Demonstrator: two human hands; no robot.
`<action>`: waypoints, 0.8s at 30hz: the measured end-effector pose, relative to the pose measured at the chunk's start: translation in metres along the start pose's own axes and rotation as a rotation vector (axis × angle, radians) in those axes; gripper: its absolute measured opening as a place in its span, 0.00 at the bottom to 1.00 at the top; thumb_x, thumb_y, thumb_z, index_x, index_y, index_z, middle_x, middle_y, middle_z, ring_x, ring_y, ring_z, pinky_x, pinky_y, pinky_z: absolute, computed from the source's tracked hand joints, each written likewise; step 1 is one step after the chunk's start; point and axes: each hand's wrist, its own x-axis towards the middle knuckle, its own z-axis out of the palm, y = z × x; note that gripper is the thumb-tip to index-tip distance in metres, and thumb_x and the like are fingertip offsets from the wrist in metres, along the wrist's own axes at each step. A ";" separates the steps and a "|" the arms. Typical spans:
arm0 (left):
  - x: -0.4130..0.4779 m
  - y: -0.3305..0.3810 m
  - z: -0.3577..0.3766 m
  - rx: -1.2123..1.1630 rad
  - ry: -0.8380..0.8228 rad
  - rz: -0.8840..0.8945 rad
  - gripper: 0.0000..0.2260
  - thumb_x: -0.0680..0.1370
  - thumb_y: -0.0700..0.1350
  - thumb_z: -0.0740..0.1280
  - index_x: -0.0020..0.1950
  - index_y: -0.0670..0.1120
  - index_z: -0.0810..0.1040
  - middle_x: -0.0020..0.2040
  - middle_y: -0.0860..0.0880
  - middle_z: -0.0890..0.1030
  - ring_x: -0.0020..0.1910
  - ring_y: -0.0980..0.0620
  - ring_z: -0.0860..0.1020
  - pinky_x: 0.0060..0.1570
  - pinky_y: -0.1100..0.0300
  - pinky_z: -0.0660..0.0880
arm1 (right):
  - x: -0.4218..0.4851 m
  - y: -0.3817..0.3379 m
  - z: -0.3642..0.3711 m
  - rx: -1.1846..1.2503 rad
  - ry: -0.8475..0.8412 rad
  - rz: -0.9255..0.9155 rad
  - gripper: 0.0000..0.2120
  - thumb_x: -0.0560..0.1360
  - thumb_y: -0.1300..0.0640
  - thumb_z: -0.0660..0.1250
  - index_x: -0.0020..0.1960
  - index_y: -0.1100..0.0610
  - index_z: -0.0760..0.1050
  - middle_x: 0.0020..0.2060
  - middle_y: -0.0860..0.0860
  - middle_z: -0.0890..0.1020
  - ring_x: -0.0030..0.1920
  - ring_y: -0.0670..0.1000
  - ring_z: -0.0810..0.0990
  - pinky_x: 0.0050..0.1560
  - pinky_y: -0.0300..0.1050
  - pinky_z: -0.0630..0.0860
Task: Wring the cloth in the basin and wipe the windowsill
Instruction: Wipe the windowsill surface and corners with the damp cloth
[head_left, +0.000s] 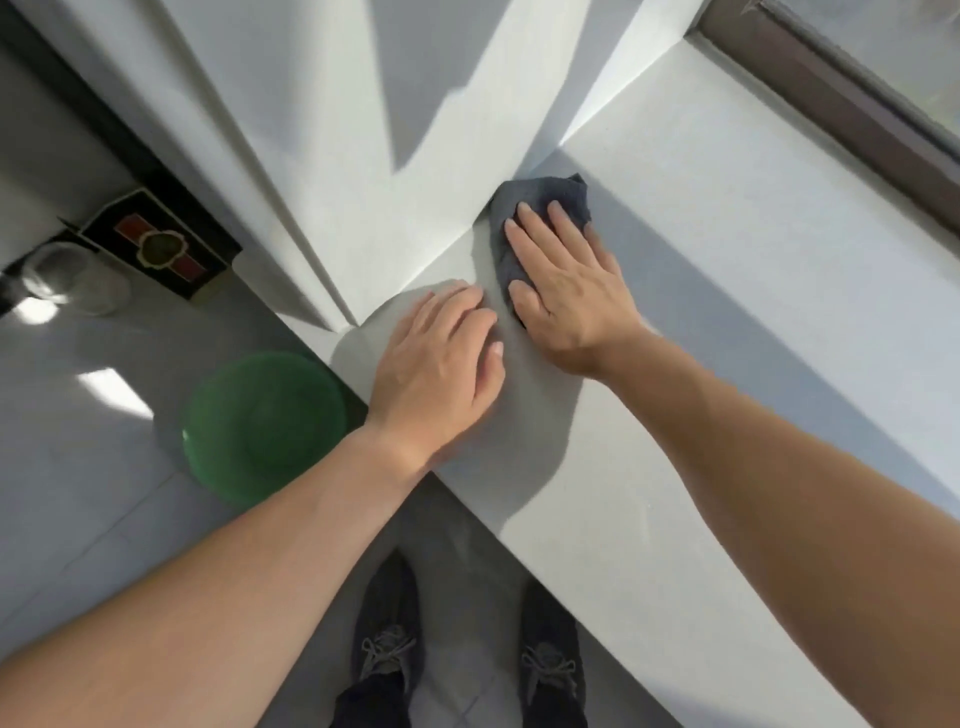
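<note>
A dark grey cloth (545, 200) lies bunched on the white windowsill (727, 270), pushed into the corner where the sill meets the white wall. My right hand (566, 280) presses flat on the cloth with straight, spread fingers. Just left of it, my left hand (441, 364) rests palm down on the bare sill near its left end, holding nothing. The green basin (262, 423) stands on the grey floor below the sill's left end, partly behind my left wrist.
A dark window frame (841, 114) runs along the sill's far edge at upper right. On the floor at left stand a dark box with a red and gold label (158, 247) and a clear glass container (78, 278). My dark shoes (467, 660) stand below the sill.
</note>
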 end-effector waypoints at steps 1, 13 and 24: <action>-0.003 0.002 0.000 -0.010 0.018 -0.012 0.17 0.79 0.46 0.59 0.58 0.37 0.79 0.64 0.39 0.78 0.68 0.39 0.73 0.69 0.42 0.68 | 0.001 0.004 -0.001 -0.005 -0.010 -0.043 0.29 0.81 0.47 0.47 0.81 0.51 0.50 0.81 0.46 0.51 0.80 0.51 0.44 0.79 0.53 0.41; -0.065 0.122 0.044 0.104 -0.013 -0.508 0.29 0.79 0.53 0.52 0.78 0.42 0.63 0.80 0.37 0.53 0.80 0.40 0.47 0.77 0.40 0.46 | -0.003 0.065 -0.017 0.010 -0.047 -0.141 0.32 0.77 0.47 0.47 0.81 0.51 0.53 0.81 0.48 0.52 0.80 0.52 0.45 0.79 0.51 0.42; -0.091 0.159 0.051 0.119 0.013 -0.600 0.29 0.79 0.52 0.59 0.78 0.43 0.62 0.80 0.37 0.55 0.80 0.40 0.48 0.76 0.39 0.49 | 0.027 0.028 -0.020 -0.067 -0.112 -0.468 0.31 0.78 0.46 0.46 0.81 0.47 0.51 0.81 0.44 0.51 0.80 0.48 0.45 0.78 0.46 0.39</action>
